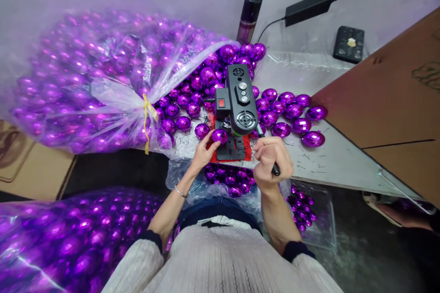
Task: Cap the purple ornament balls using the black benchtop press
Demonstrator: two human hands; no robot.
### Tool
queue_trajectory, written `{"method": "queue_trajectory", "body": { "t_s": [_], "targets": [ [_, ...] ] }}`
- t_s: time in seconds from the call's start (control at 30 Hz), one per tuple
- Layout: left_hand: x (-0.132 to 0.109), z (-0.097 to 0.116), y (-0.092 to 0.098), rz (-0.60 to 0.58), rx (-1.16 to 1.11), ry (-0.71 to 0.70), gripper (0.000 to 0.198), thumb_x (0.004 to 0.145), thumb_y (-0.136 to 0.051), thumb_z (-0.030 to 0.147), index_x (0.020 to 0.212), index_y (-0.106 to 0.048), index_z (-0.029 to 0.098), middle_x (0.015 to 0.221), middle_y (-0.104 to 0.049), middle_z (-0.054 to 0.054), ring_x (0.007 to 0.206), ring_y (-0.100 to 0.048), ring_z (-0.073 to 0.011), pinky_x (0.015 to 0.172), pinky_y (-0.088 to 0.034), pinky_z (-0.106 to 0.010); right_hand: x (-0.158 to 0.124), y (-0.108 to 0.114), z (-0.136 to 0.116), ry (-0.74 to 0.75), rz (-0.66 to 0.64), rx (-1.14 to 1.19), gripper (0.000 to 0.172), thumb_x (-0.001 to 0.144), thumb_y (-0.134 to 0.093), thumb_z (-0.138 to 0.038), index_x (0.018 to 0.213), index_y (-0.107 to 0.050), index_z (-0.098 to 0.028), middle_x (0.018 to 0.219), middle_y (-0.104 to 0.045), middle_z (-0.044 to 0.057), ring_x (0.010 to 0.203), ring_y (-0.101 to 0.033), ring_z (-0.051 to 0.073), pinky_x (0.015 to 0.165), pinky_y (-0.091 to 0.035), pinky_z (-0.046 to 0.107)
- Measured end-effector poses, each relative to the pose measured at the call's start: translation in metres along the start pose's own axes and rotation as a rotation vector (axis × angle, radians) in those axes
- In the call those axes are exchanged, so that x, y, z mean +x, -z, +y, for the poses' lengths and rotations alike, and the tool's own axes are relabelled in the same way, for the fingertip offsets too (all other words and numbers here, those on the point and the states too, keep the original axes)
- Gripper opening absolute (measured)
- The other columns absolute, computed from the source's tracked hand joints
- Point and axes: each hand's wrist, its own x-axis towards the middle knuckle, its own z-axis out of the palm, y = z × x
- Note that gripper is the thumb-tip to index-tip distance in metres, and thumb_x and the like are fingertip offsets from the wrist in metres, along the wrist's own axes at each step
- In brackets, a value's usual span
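Observation:
My left hand (205, 149) pinches a shiny purple faceted ball (219, 136) between thumb and fingers, just left of the black bench machine's front. The black machine (242, 98) has round vents, silver buttons and a red switch; its base plate (231, 150) sits on red material. A lever handle (276, 169) with a black grip comes out of its right side, and my right hand (273, 160) is wrapped around it. Loose purple balls (184, 123) lie to the left of the machine, and more purple balls (294, 111) lie to its right.
A tied clear bag (85, 82) of purple balls fills the table's left. Behind the machine stand a dark bottle (249, 18) and a power adapter (308, 8). A cardboard box (385, 82) borders the right. Below are another bag (82, 233) and a clear bin (323, 233).

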Motion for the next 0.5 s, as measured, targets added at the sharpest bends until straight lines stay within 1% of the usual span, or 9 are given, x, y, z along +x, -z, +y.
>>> {"method": "queue_trajectory", "body": {
  "t_s": [0.1,0.2,0.33,0.5],
  "targets": [
    [0.000,0.001,-0.005,0.012,0.140,-0.065,0.058,0.090,-0.071,0.047,0.141,-0.061,0.022,0.129,-0.071,-0.010,0.123,-0.065,-0.0249,0.112,-0.047,-0.041,0.005,-0.001,-0.005,-0.025,0.008,0.002,0.031,0.099,-0.047,-0.015,0.069,-0.051,-0.022,0.064,-0.056,-0.002,0.065,-0.060,0.014,0.060,-0.043,0.031],
    [0.001,0.002,-0.008,0.014,0.310,-0.154,0.056,0.089,-0.073,0.044,0.140,-0.062,0.025,0.120,-0.072,-0.009,0.117,-0.065,-0.0246,0.108,-0.049,-0.041,0.007,-0.001,-0.007,-0.016,0.004,-0.003,0.030,0.099,-0.047,-0.015,0.070,-0.051,-0.022,0.065,-0.058,-0.001,0.065,-0.060,0.014,0.060,-0.043,0.031],
    [0.002,0.005,-0.007,-0.041,0.464,-0.257,0.057,0.089,-0.075,0.043,0.140,-0.062,0.022,0.123,-0.071,-0.012,0.119,-0.064,-0.0273,0.106,-0.049,-0.044,0.006,0.000,-0.005,0.009,-0.003,-0.003,0.029,0.099,-0.047,-0.013,0.071,-0.051,-0.022,0.067,-0.059,-0.002,0.065,-0.060,0.013,0.060,-0.043,0.030],
    [0.005,0.013,-0.006,-0.092,0.542,-0.315,0.057,0.090,-0.073,0.047,0.140,-0.059,0.021,0.127,-0.072,-0.014,0.121,-0.066,-0.0301,0.109,-0.048,-0.048,0.003,0.002,-0.002,0.012,-0.024,-0.015,0.027,0.098,-0.048,-0.013,0.072,-0.054,-0.022,0.068,-0.061,-0.001,0.065,-0.060,0.013,0.059,-0.044,0.030]
  ]
}}
